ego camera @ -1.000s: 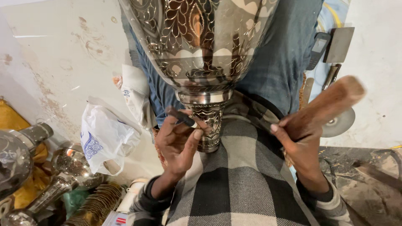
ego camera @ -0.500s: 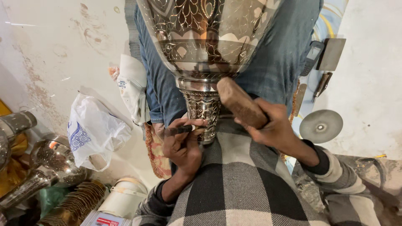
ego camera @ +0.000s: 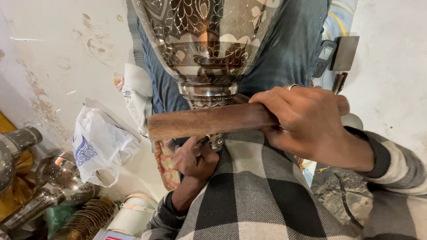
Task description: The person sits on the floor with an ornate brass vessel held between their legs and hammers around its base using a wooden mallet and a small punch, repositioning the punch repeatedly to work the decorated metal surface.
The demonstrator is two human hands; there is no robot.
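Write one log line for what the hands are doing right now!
right hand: grips brown wooden stick | left hand: at stem of engraved silver metal goblet | goblet rests on lap

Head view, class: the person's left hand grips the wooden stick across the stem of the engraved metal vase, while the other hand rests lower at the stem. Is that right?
Not quite. The head view shows the right hand gripping the wooden stick across the stem of the engraved metal vase; the left hand is the one lower at the stem.

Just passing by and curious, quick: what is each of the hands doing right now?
Left hand: closed around a small tool, at the engraved metal vase stem.
Right hand: closed on a wooden stick.
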